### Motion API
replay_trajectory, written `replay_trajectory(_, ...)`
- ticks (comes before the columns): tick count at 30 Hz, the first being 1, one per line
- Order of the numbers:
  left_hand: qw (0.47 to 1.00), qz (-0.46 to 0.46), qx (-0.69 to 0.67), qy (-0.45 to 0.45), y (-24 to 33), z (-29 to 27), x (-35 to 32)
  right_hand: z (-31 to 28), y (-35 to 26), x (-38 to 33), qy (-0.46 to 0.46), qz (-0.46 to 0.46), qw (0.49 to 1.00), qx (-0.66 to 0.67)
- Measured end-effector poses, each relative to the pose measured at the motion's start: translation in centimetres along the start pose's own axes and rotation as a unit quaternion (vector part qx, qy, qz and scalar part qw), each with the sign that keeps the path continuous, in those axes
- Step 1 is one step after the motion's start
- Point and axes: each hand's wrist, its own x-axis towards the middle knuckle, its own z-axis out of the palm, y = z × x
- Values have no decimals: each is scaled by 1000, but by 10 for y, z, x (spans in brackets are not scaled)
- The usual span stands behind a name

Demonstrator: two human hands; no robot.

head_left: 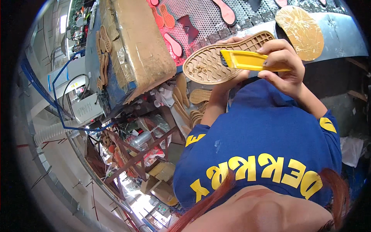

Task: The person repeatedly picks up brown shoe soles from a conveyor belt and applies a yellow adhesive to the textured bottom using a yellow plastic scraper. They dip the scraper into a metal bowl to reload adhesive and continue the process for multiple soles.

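A tan shoe sole (206,71) is tilted in front of my chest, its ribbed face with wavy ridges turned up. My left hand (236,77) grips it from beneath, with fingertips showing over the far edge and most of the palm hidden behind the sole. My right hand (285,62) is closed around the handle of a flat yellow brush (247,60). Its short dark bristles lie over the middle of the sole; whether they touch it I cannot tell.
A mesh conveyor belt (201,17) ahead carries several pink-lit sole pieces. A scratched brown pad (300,33) lies on the metal ledge at right. A taped cardboard box (145,46) stands at left. More tan soles (199,96) are stacked below, beside my left arm.
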Motion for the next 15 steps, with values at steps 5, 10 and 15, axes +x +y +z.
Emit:
replay_trajectory(5,989,96,-90,63,-5,12,6,17,-7,-1,-23,25,999,-14)
replay_trajectory(10,992,77,-61,76,1,17,7,37,-11,3,-35,-59,996,-58)
replay_trajectory(15,992,78,-42,85,3,19,12,45,-14,10,-29,-108,992,-65)
